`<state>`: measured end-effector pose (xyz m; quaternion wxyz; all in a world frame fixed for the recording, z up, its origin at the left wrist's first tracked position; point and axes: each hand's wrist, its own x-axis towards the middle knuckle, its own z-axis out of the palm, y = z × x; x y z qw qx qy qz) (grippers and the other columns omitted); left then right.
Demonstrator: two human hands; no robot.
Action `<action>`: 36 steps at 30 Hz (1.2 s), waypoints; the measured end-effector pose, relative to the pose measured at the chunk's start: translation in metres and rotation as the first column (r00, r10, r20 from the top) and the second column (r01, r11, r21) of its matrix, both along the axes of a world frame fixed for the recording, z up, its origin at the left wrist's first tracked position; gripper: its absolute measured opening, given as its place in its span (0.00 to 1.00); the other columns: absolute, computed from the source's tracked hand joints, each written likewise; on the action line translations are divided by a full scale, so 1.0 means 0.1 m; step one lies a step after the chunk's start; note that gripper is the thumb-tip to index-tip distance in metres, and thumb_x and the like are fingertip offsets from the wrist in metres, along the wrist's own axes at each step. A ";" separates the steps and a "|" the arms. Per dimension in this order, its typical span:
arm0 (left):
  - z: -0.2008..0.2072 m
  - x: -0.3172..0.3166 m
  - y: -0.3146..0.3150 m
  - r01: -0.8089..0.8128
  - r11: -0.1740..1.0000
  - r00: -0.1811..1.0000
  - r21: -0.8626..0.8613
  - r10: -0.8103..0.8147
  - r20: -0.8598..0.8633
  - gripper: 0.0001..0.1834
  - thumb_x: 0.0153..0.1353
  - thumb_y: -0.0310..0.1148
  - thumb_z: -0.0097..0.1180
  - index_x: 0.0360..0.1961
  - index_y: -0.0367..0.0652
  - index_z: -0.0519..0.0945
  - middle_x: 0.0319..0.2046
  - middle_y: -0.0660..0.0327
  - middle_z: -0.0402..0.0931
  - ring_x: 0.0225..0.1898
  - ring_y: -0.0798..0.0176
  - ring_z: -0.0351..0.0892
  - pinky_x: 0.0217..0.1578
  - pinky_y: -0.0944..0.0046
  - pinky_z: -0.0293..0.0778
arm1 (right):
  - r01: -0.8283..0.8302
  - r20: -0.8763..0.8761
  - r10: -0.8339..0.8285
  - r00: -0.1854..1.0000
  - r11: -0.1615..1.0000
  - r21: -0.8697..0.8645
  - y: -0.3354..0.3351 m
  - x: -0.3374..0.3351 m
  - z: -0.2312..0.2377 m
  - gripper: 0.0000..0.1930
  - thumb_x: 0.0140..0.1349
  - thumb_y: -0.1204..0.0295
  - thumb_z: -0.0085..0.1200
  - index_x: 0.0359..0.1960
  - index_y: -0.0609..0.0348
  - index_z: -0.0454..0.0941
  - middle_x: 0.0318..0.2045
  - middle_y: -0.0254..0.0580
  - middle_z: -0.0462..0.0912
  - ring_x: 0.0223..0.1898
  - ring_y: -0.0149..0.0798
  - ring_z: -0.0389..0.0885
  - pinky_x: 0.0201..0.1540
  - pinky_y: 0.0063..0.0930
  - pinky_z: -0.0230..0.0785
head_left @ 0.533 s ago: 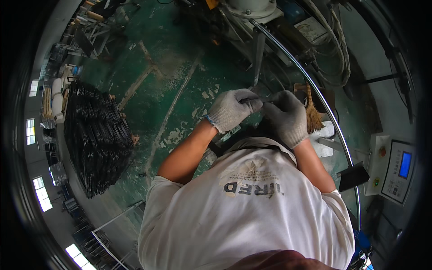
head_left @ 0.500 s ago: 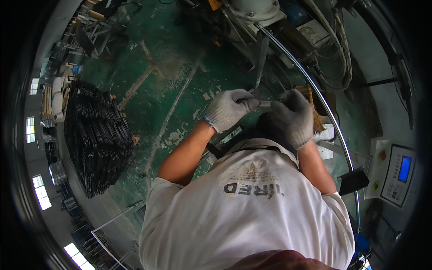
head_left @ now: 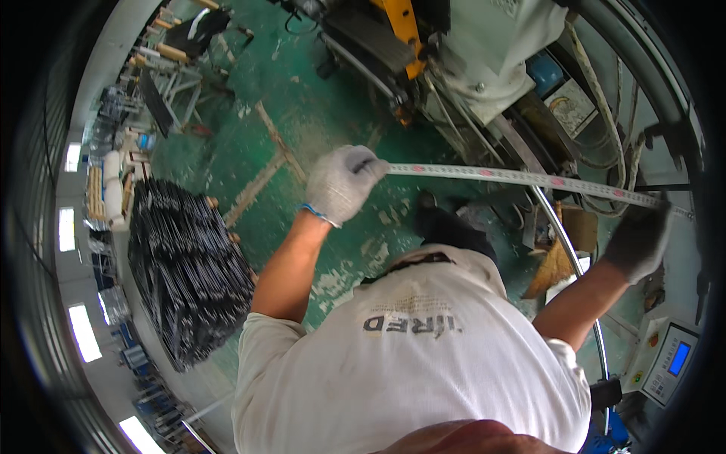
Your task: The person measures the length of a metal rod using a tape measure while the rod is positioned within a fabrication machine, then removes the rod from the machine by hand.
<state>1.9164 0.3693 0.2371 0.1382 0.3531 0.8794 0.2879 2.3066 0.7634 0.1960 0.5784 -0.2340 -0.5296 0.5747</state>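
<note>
A white measuring tape [head_left: 522, 178] with red marks is stretched nearly level in front of me, sloping slightly down to the right. My left hand [head_left: 342, 184], in a pale knitted work glove, is closed on its left end. At the far right my right hand [head_left: 641, 236], in a darker-looking grey glove, grips the tape, and a short length shows past its fingers. The inside of both grips is hidden, so I cannot tell which hand has the case.
A tall stack of black metal pieces [head_left: 189, 265] stands on the left. Ahead are a large pale machine [head_left: 488, 60] and a yellow bracket [head_left: 401, 34]. A shiny curved rail [head_left: 558, 227] runs down the right, near a control panel [head_left: 665, 363] with a blue screen. A broom [head_left: 548, 271] leans beneath the rail.
My hands were close together and have spread wide apart, drawing the tape out between them. The right hand moved far right, the left slightly left. My view has shifted too.
</note>
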 end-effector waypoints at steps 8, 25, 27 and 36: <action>0.32 -1.12 0.66 0.174 0.979 0.976 -0.107 -0.186 -0.117 0.20 0.66 0.52 0.71 0.39 0.44 0.90 0.34 0.53 0.84 0.36 0.47 0.86 0.39 0.50 0.80 | -0.015 0.133 0.104 0.986 0.838 -0.545 -1.93 -2.53 0.16 0.17 0.81 0.64 0.58 0.55 0.69 0.85 0.30 0.46 0.89 0.27 0.35 0.88 0.28 0.25 0.76; 0.16 -3.51 0.95 0.520 0.850 0.845 -0.082 -0.526 -0.097 0.15 0.67 0.44 0.70 0.41 0.41 0.89 0.32 0.46 0.86 0.34 0.42 0.86 0.39 0.51 0.79 | 0.507 0.041 -0.645 0.763 0.557 -0.658 -2.76 -3.57 -0.17 0.13 0.77 0.62 0.61 0.50 0.60 0.84 0.29 0.34 0.84 0.24 0.29 0.82 0.25 0.24 0.72; 0.11 -3.64 0.93 0.586 0.807 0.795 -0.067 -0.589 -0.146 0.18 0.67 0.47 0.71 0.41 0.42 0.88 0.33 0.46 0.85 0.36 0.41 0.84 0.42 0.49 0.79 | 0.535 0.053 -0.683 0.729 0.519 -0.667 -2.86 -3.83 -0.16 0.14 0.80 0.61 0.57 0.47 0.62 0.84 0.26 0.34 0.84 0.20 0.28 0.81 0.21 0.22 0.69; -0.02 -4.33 0.95 0.602 0.798 0.766 -0.028 -0.587 -0.264 0.22 0.66 0.47 0.71 0.51 0.42 0.89 0.46 0.44 0.89 0.50 0.39 0.89 0.50 0.44 0.82 | 0.692 0.047 -0.871 0.490 0.355 -0.629 -2.69 -2.35 -0.48 0.11 0.80 0.63 0.58 0.39 0.55 0.80 0.26 0.33 0.79 0.20 0.30 0.77 0.20 0.24 0.68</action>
